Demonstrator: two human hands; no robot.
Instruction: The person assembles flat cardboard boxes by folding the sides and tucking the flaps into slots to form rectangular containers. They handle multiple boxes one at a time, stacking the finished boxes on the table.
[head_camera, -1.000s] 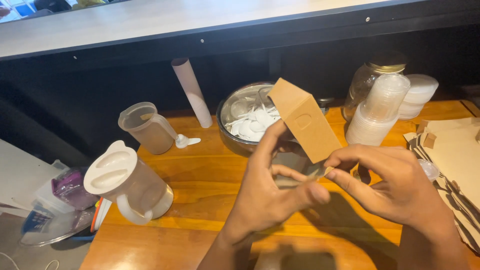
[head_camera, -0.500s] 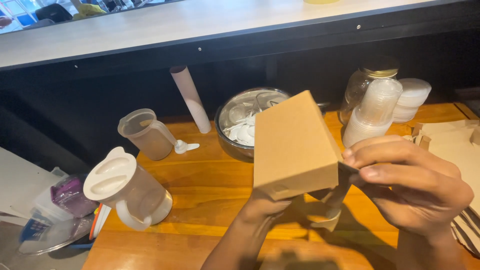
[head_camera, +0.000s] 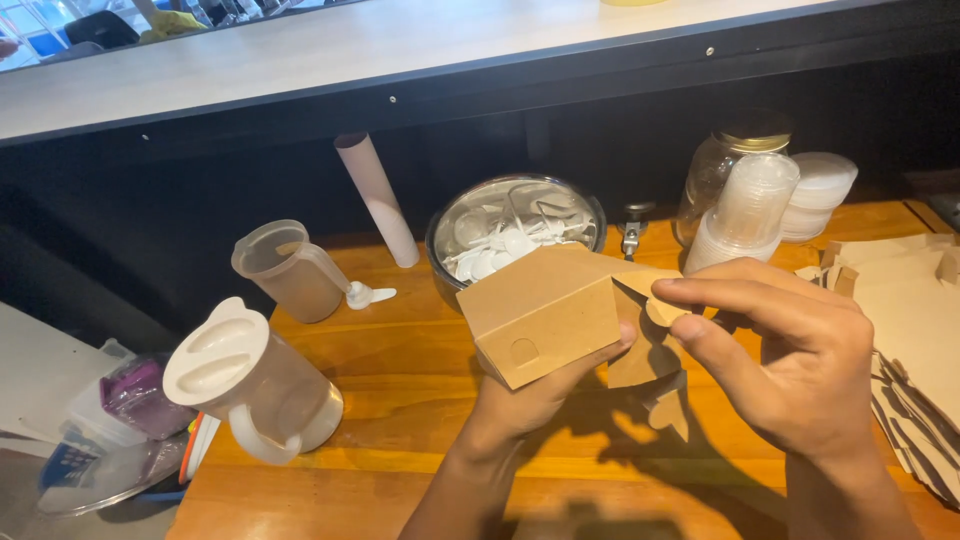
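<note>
A person's left hand (head_camera: 530, 400) grips a brown cardboard box (head_camera: 545, 312) from beneath, holding it above a wooden worktop (head_camera: 400, 400), while the right hand (head_camera: 790, 360) pinches one of the box's open end flaps (head_camera: 662, 300) between thumb and forefinger. Behind the box sits a metal bowl (head_camera: 515, 225) of white plastic lids, with a glass jar (head_camera: 725, 170) and a stack of clear plastic cups (head_camera: 745, 215) to its right. Two plastic pitchers (head_camera: 255, 385) stand at left, and flat cardboard blanks (head_camera: 915, 320) lie at right.
</note>
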